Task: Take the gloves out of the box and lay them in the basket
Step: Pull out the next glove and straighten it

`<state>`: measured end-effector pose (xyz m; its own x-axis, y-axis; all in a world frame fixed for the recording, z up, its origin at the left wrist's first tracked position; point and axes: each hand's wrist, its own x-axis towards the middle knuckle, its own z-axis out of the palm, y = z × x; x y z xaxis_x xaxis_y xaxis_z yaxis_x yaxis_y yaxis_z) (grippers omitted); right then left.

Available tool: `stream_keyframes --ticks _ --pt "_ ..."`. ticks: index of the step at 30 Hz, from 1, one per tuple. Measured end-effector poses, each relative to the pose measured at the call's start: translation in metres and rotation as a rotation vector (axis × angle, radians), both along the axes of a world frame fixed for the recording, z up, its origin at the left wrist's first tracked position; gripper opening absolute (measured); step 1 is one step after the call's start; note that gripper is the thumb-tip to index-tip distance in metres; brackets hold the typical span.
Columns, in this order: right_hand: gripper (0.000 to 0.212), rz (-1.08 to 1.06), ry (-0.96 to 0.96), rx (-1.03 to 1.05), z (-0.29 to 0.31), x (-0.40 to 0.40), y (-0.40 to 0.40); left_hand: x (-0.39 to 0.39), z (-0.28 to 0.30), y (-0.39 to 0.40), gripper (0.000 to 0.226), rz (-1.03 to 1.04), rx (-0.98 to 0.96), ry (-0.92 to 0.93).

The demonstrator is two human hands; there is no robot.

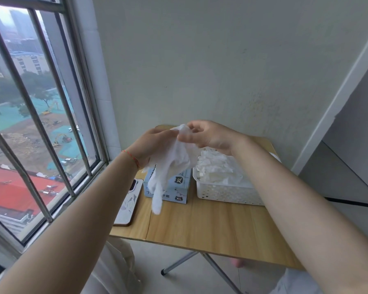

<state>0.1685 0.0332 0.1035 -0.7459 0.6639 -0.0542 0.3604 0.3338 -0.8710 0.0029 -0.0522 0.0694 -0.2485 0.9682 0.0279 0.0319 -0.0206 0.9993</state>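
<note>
A white glove (170, 164) hangs in the air above the light blue glove box (176, 188), its fingers dangling down over the box front. My left hand (151, 145) and my right hand (208, 135) both pinch the glove's upper edge, close together. The box, marked XL, stands on the wooden table (210, 225). Right beside it stands a white perforated basket (227, 194) holding a heap of several white gloves (215, 166). My right forearm crosses over the basket's right part and hides it.
A phone (129, 203) in a patterned case lies on the table's left edge, just left of the box. A barred window (40, 124) is close on the left and a wall rises behind the table. The folding table's metal legs (179, 264) show below.
</note>
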Motion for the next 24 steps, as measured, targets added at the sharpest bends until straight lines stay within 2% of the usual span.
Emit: stream_keyframes --ticks 3,5,7,12,17,21,24 --pt "0.034 -0.074 0.008 0.075 -0.006 -0.001 0.003 -0.003 -0.006 -0.001 0.017 -0.019 -0.095 0.031" --pt "0.031 -0.133 0.028 0.089 -0.007 -0.001 0.003 -0.007 -0.012 -0.004 0.019 -0.111 -0.116 0.049" --pt "0.026 -0.209 0.044 0.091 -0.007 0.0 0.003 -0.01 -0.019 -0.006 0.036 -0.174 -0.136 0.09" --pt "0.013 -0.345 0.037 0.086 -0.007 0.004 0.006 -0.013 -0.03 -0.006 0.05 -0.095 -0.181 0.254" --pt "0.008 -0.386 -0.002 0.117 -0.009 0.001 0.004 -0.012 -0.036 -0.004 0.048 -0.113 -0.158 0.252" --pt "0.022 -0.411 0.05 0.062 -0.009 -0.003 0.001 -0.008 -0.039 -0.003 0.036 -0.097 -0.158 0.277" --pt "0.02 -0.417 0.045 0.103 -0.01 -0.003 0.001 -0.009 -0.04 -0.005 0.028 -0.105 -0.186 0.262"
